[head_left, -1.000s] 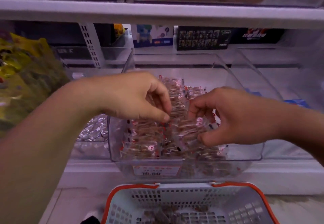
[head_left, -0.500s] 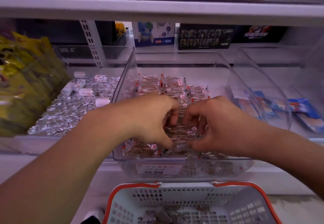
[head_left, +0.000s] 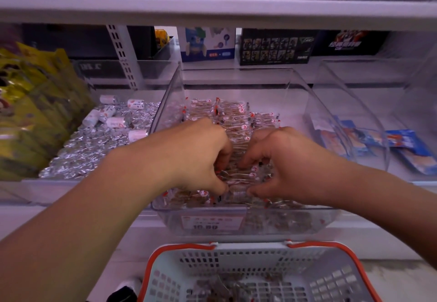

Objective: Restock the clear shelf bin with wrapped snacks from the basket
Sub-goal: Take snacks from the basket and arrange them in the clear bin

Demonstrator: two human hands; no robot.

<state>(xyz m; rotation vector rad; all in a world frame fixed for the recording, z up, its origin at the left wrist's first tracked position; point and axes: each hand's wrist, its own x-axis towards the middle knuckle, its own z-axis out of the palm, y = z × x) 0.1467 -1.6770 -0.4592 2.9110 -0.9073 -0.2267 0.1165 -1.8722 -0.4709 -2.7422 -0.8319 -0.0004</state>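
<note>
Both hands have sunk lower into the bin (head_left: 307,103) since a second ago. Nearest, the basket (head_left: 257,275) is holding more snacks. Beyond, the left hand (head_left: 201,157) and right hand (head_left: 283,164) are curling round snacks (head_left: 236,176), setting them down; releasing and reaching back likely follows.

- A white price label (head_left: 211,223) on the front wall of the clear plastic shelf bin (head_left: 293,103) reads "10.80" in dark digits; its smaller print is too blurred to read.
- The black box (head_left: 349,43) at the back of the shelf bears pale Chinese characters, too blurred to read.
</note>
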